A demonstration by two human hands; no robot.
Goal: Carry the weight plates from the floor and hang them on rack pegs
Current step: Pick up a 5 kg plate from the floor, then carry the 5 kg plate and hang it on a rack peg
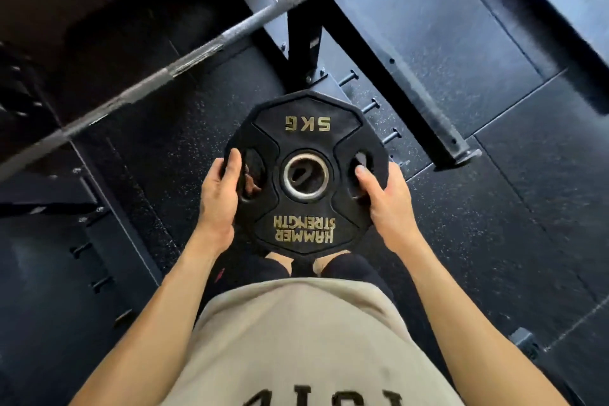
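- A 5 kg plate (pixel 304 171) is off the floor, left hand (pixel 219 198) and right hand (pixel 384 204) curling fingers through its side slots
- Hanging remains: small pegs (pixel 370 105) wait at one o'clock

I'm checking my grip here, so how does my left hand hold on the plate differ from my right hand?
The left hand wraps the weight plate at its left edge, its thumb lying along the rim, fingertips showing through the left slot. The right hand holds the right edge with its thumb reaching into the right slot, fingers hidden behind. Both grip the same plate at about the same height, held flat with its lettering facing up.
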